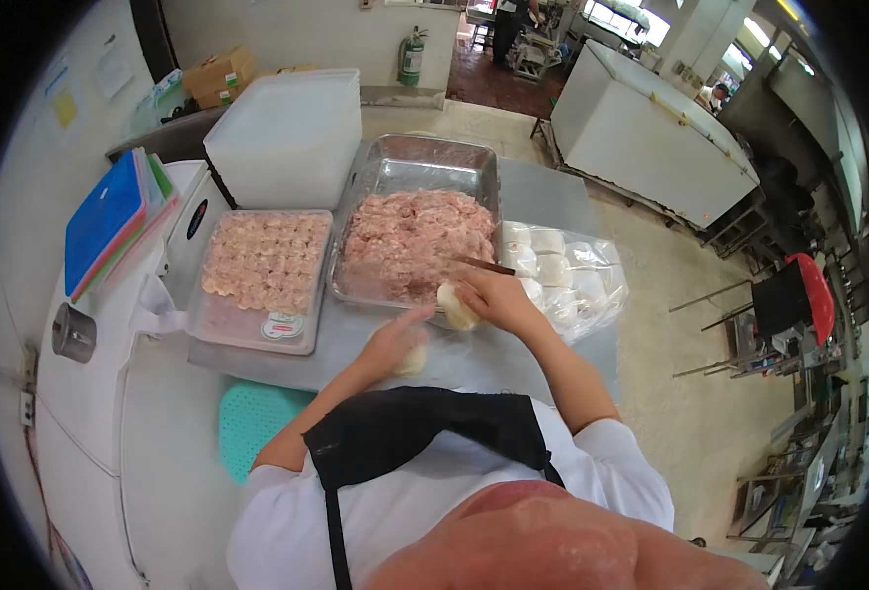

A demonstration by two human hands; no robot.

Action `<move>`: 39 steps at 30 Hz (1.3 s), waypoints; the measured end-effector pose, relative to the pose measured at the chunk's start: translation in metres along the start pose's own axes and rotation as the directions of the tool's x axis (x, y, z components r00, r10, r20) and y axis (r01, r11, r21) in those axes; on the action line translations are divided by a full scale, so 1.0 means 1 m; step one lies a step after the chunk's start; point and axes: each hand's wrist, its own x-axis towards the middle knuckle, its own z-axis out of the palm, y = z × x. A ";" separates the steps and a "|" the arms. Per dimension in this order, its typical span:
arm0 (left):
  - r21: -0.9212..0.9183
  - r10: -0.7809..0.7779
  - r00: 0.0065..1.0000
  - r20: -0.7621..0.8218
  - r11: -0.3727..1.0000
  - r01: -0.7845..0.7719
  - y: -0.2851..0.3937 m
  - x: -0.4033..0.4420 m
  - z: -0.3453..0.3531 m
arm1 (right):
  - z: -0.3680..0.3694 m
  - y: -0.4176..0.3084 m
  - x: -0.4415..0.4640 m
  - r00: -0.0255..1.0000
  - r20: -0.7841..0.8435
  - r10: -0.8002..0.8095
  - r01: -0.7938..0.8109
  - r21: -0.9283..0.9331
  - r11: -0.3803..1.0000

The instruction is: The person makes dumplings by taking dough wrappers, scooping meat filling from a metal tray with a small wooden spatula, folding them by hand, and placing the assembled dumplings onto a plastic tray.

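Note:
My right hand (498, 297) is closed on a pale, thin dough wrapper (457, 308) at the front edge of a metal pan (418, 152). Minced meat (415, 231) fills the near part of that pan. Just above my right fingers, a dark flat-handled tool (485, 265) slants out of the meat; I cannot tell whether the fingers touch it. My left hand (395, 341), smeared by motion, is over the table front, beside another pale dough piece (412, 362). Right of the pan is a clear plastic bag (592, 280) with several white round stacks.
Left of the pan stands a plastic tray (247, 327) with rows of shaped meat pieces. Behind it is a stack of white trays (287, 123). Coloured boards (108, 231) and a metal cup (74, 332) stand at far left. A teal perforated stool (257, 423) is below the table.

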 end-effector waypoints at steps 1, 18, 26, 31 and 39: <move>0.392 0.040 0.999 -0.006 0.919 -0.034 -0.020 -0.001 -0.001 | -0.009 -0.003 -0.003 0.999 0.011 0.035 -0.036 0.038 0.999; 0.654 0.235 0.825 -0.515 0.729 0.200 -0.067 -0.003 0.015 | -0.015 0.013 -0.034 0.965 0.231 -0.123 0.056 0.278 0.959; -0.526 -0.328 0.572 -0.751 0.822 -0.219 -0.034 -0.018 -0.021 | -0.020 -0.006 -0.015 0.937 0.304 -0.170 0.113 0.197 0.974; -0.781 -0.263 0.867 -0.423 0.591 -0.202 0.002 0.006 -0.013 | 0.000 -0.061 0.018 0.977 0.109 -0.183 0.066 0.662 0.747; -0.874 -0.181 0.951 -0.252 0.463 -0.144 0.028 0.006 -0.014 | 0.057 -0.058 0.021 0.986 -0.160 0.038 0.029 0.396 0.918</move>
